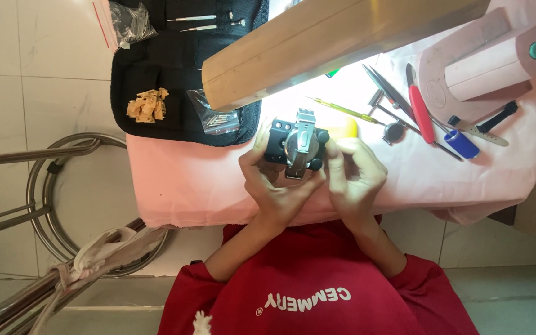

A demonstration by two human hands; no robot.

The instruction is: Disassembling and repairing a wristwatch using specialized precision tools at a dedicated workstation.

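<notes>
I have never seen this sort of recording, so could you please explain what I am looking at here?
One camera, worn on the person's head, looks down at their own bare hands; no machine is involved. The left hand and right hand together hold a black watch case holder gripping a silver watch. They work over a table with a pink cloth. On it lie a black tool pouch, a red-handled tool, a blue-capped tool and thin metal picks. The person wears a red shirt.

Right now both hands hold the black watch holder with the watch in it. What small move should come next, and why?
Probably steady the black holder in the left hand and let the right hand adjust the watch, because the right fingertips already touch the holder's edge and no tool is in hand.
</notes>
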